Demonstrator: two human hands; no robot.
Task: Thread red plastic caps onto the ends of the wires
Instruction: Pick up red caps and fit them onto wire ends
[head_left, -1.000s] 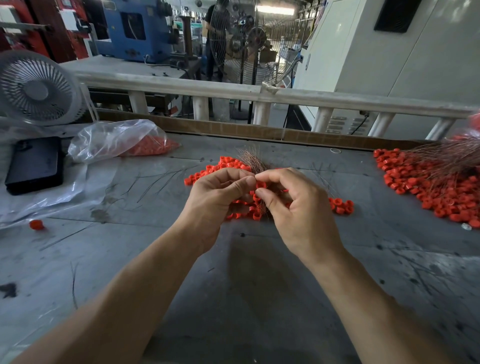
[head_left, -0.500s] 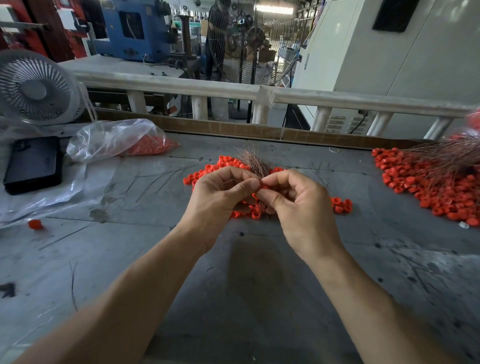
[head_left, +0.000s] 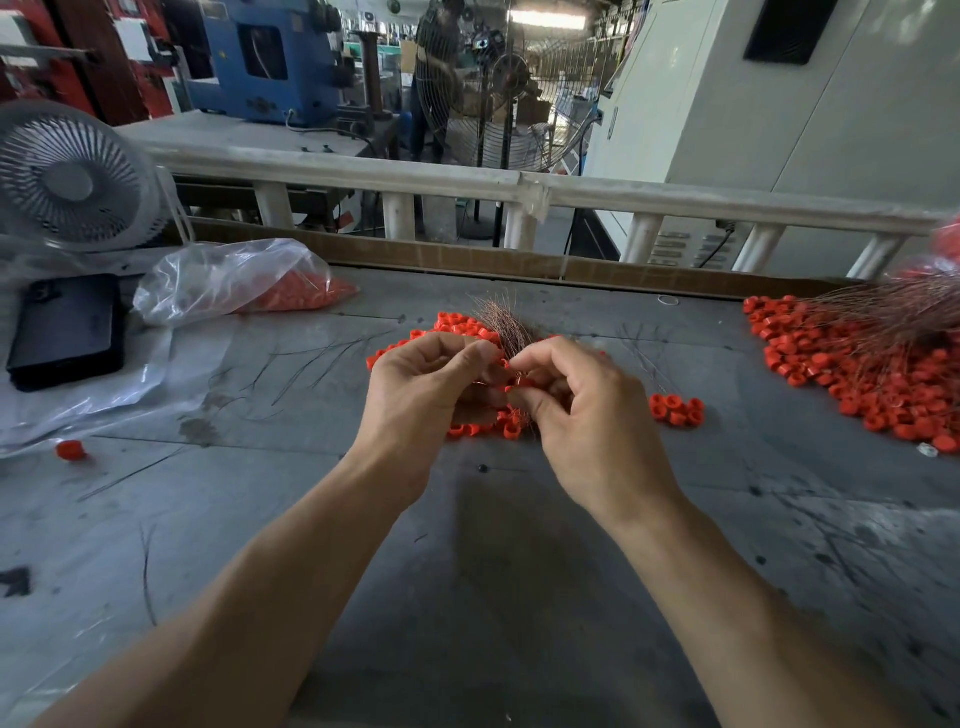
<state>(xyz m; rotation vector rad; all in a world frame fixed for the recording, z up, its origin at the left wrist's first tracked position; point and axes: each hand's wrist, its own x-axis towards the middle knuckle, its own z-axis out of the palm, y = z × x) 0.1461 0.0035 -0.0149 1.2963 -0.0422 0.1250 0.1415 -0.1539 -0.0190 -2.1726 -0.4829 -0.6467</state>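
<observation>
The left hand (head_left: 426, 384) holds the wire bunch (head_left: 501, 325) as before. The right hand (head_left: 582, 410) now pinches a red cap (head_left: 519, 383) at its 9 o'clock side, so threading looks under way.

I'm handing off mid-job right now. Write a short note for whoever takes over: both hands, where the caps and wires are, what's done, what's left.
Left hand: grips the bundle of copper wires upright over the bench.
Right hand: pinches a red cap against the bundle.
Loose caps lie under and beside the hands; more in the plastic bag, far left.
Done: the pile of capped wires, far right.
Left: cap the wires in hand; the count cannot be told.
</observation>
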